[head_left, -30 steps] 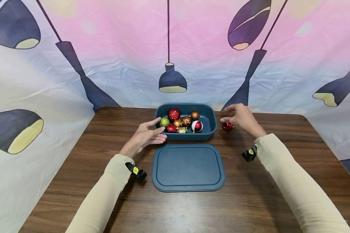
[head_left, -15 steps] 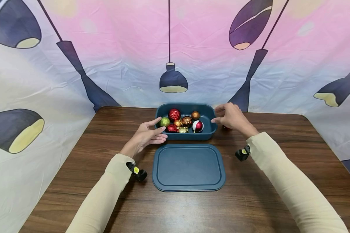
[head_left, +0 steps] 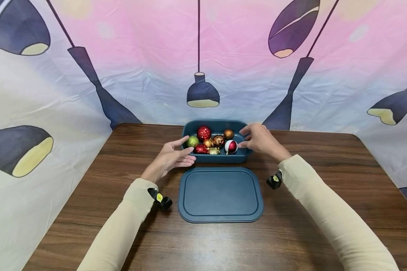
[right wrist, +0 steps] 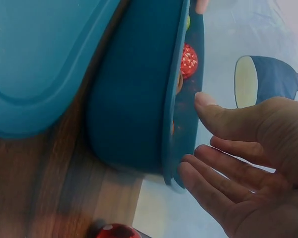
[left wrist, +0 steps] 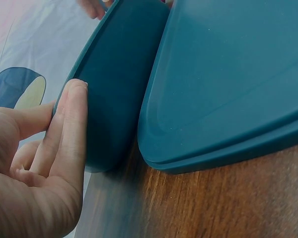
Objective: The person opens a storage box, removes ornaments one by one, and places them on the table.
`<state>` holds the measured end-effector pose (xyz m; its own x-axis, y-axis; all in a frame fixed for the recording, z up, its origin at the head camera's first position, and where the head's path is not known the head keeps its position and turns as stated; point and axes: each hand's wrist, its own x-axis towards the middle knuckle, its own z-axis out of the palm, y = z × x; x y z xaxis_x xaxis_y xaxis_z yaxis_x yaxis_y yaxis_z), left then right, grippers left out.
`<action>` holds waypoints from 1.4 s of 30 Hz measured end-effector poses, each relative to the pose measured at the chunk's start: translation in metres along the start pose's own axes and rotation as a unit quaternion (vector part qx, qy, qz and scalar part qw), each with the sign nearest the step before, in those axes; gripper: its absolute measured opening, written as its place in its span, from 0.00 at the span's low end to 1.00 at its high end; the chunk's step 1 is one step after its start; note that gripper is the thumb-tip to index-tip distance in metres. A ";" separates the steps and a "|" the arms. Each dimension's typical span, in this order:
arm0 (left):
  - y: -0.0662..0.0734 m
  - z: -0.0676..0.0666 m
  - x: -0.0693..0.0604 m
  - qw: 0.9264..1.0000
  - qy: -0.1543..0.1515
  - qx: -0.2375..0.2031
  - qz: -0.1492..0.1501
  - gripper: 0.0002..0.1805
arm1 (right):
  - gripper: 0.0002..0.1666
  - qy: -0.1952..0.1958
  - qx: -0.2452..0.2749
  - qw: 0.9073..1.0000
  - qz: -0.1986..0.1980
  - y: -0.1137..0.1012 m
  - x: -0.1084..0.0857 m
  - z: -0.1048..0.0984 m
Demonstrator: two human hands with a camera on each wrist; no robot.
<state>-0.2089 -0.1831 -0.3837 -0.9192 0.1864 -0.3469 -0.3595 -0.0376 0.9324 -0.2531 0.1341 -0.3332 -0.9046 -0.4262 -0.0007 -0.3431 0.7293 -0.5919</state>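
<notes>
A dark blue-green rectangular box (head_left: 224,159) stands at the table's far edge with several Christmas baubles inside. Among them are a glittery red bauble (head_left: 204,133), a green one (head_left: 192,141) and a red-and-white one (head_left: 231,146). At its left front corner my left hand (head_left: 169,156) grips the wall, with fingers along the outside (left wrist: 73,109) and the thumb at the rim. My right hand (head_left: 261,140) is over the box's right end, fingers loosely bent and apart, holding nothing. Whether it touches the box is unclear. Another red bauble (right wrist: 118,232) lies on the table, hidden in the head view.
A flat blue-green lid (head_left: 220,194) lies on the brown wooden table (head_left: 220,248), just in front of the box. Behind the table hangs a cloth (head_left: 156,56) printed with lamps.
My right hand has moved left, from above the loose red bauble to the box's right end. The bauble has stayed on the table. My left hand keeps its place at the box.
</notes>
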 end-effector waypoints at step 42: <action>0.001 0.003 0.000 1.000 0.003 -0.002 -0.004 0.37 | 0.19 -0.009 -0.070 0.997 0.016 -0.005 0.023 0.042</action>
<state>-0.2093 -0.1805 -0.3825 -0.9171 0.1810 -0.3551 -0.3675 -0.0391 0.9292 -0.2621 0.0983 -0.3638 -0.9116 -0.4097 -0.0337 -0.3466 0.8101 -0.4728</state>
